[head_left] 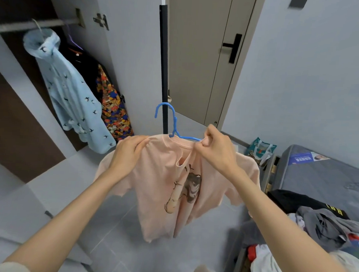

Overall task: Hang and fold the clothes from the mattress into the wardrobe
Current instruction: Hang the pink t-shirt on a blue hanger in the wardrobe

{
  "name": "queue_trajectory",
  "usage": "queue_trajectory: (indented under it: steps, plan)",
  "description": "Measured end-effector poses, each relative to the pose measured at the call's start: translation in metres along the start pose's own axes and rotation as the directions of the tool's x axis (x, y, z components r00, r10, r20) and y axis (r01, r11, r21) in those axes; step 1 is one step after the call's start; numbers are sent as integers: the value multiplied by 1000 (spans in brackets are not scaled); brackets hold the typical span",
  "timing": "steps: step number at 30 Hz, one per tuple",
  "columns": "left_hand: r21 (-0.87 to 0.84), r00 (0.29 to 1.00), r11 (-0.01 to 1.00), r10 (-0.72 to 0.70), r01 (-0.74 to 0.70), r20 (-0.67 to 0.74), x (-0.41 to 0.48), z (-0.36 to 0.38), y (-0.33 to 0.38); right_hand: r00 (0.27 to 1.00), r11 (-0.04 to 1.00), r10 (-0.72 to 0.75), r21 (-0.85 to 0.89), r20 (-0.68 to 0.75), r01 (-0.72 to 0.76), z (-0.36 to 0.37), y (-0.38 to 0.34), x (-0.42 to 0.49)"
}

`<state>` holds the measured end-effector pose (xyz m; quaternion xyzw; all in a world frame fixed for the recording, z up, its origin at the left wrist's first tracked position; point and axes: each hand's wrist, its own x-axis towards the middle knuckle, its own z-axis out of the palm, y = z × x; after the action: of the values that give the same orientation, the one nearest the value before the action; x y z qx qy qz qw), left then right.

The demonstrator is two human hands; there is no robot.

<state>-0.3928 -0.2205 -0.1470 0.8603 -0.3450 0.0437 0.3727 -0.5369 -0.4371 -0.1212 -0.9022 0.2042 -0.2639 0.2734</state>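
Both hands are raised in front of me at about the same height. My left hand (131, 148) has its fingers curled over one shoulder of the pale pink cotton T-shirt (162, 186) and grips the cloth there. My right hand (217, 145) pinches the collar edge between thumb and bent fingers, just where one arm of the thin blue plastic hanger (175, 123) comes out of the neck hole.

The hanger's hook stands upward and its opening turns left, toward the open wardrobe (26, 4); its arms run left to right between my hands. The T-shirt hangs in the air with its long axis downward, the printed side facing me, the hem free above the grey tiled floor (120, 225).

On the wardrobe's metal rail (36, 26) a light blue patterned garment (70, 91) and a dark garment with a colourful print (112, 105) hang close together. The black edge of the wardrobe door (163, 64) stands upright just behind the hook. Bare floor lies between the T-shirt and these garments. At my right, the grey mattress (325, 175) carries a pile of clothes (322, 224), near my right forearm.
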Motion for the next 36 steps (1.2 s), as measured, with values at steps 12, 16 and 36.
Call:
queue_trajectory:
  steps: [12, 16, 36]
  plan:
    - [188, 972, 969, 125, -163, 198, 12, -6, 19, 995, 998, 57, -25, -83, -59, -3, 8, 4]
    - [122, 943, 961, 209, -247, 257, 18, 5, 46, 998, 998, -62, -18, 30, 62, -4, 6, 5]
    - [92, 962, 960, 254, -263, 103, 25, -10, 42, 929, 993, -55, -73, 365, 88, -12, 30, -19]
